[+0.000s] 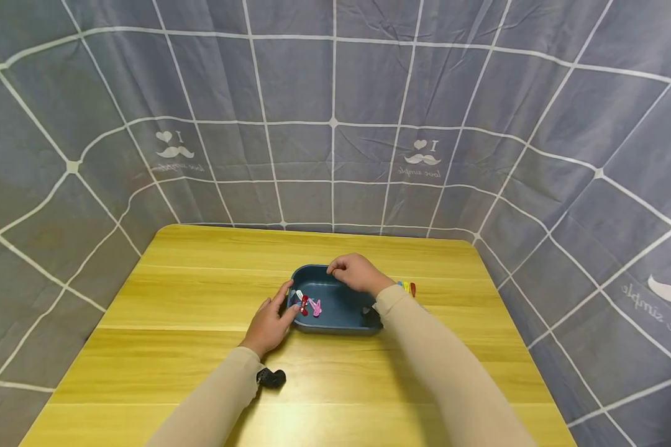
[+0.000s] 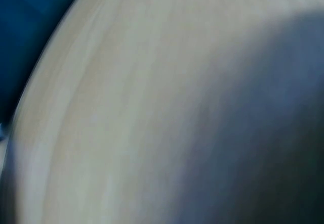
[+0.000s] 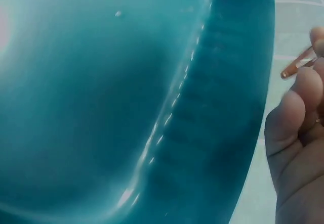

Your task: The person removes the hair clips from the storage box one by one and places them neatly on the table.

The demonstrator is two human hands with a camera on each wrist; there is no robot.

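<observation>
A dark blue plastic basin stands on the table with several hair clips inside at its left end. Among them are a red hair clip, a pink hair clip and a white one. My left hand rests against the basin's left rim, fingers spread and fairly straight, the thumb reaching over the edge near the clips. Above the far rim, my right hand has its fingers curled. In the right wrist view its fingertips pinch a narrow orange-brown hair clip.
To the right of the basin, partly behind the right sleeve, lie several coloured clips. The wooden table meets a grey checked curtain at the back and sides. A black device sits at the left wrist. The left wrist view is blurred.
</observation>
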